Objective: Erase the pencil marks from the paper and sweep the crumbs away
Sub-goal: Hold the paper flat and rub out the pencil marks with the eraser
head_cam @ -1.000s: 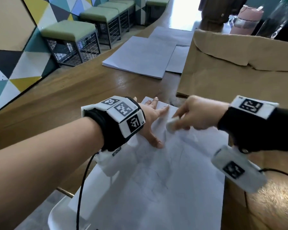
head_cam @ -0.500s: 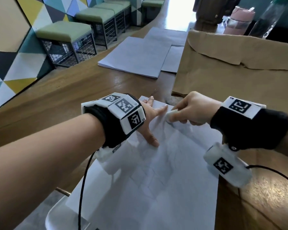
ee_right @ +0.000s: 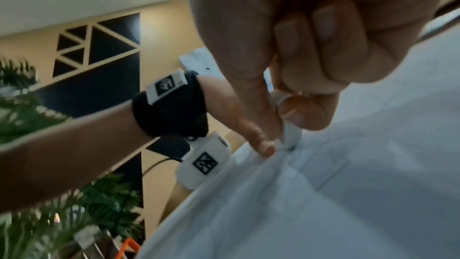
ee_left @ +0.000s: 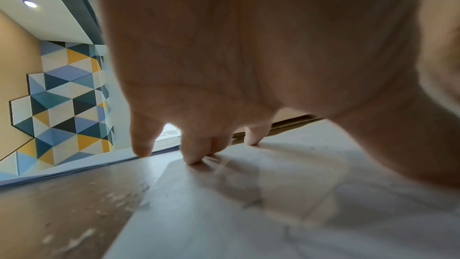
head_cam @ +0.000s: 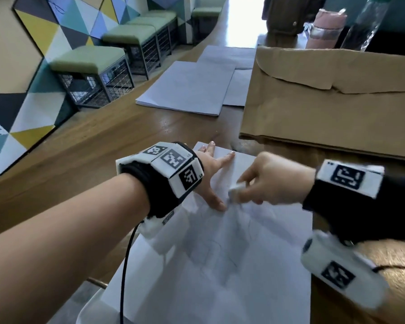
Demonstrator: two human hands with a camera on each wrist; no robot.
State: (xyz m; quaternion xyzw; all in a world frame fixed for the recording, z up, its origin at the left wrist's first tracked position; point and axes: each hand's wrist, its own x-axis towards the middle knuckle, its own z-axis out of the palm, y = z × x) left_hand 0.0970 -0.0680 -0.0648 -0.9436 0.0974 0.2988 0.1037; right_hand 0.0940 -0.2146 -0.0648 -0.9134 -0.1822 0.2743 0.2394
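Pinched in the right hand's grip, an eraser touches the paper. Left hand presses flat, fingers spread. An envelope lies closed on the worktop.

Brown envelope beside paper stack.

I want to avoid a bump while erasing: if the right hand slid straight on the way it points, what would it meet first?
Probably the left hand's thumb, pressed on the paper just ahead of the eraser the right hand pinches.

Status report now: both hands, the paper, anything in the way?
Left hand flat on paper. Right hand pinching eraser, tip on sheet. Faint marks remain. Nothing in the way.
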